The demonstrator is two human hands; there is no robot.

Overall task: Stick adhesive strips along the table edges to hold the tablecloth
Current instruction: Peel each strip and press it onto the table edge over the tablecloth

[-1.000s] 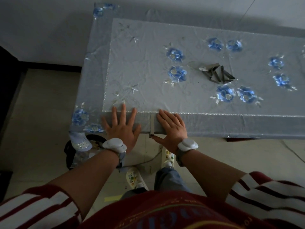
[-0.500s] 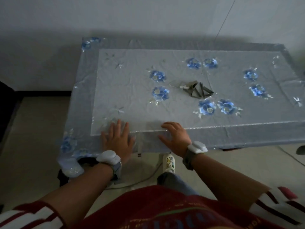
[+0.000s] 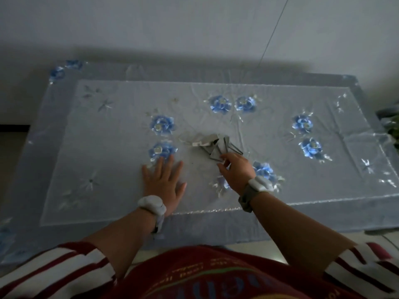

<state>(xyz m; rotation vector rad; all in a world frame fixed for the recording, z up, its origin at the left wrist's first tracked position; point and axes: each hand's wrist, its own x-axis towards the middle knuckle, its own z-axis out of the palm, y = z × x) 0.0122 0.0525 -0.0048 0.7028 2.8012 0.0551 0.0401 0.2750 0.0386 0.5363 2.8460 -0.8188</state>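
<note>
A pale grey tablecloth [image 3: 112, 147] with blue embroidered flowers covers the table. A loose pile of grey adhesive strips [image 3: 213, 146] lies near its middle. My right hand [image 3: 236, 169] reaches over the cloth, its fingertips touching the near edge of the pile; whether it grips a strip is unclear. My left hand [image 3: 165, 183] lies flat on the cloth, fingers spread, to the left of the pile. The strip stuck earlier on the front overhang is hidden behind my left wrist.
A wall runs right behind the table's far edge. A thin cable [image 3: 273, 31] hangs down that wall. A green plant [image 3: 391, 124] shows at the right edge. The cloth's darker border [image 3: 216, 225] hangs over the front side near my body.
Both hands left the front overhang and moved up onto the tabletop. My right hand reached forward to the strip pile; my left hand settled flat beside it. The camera tilted up and moved closer.
</note>
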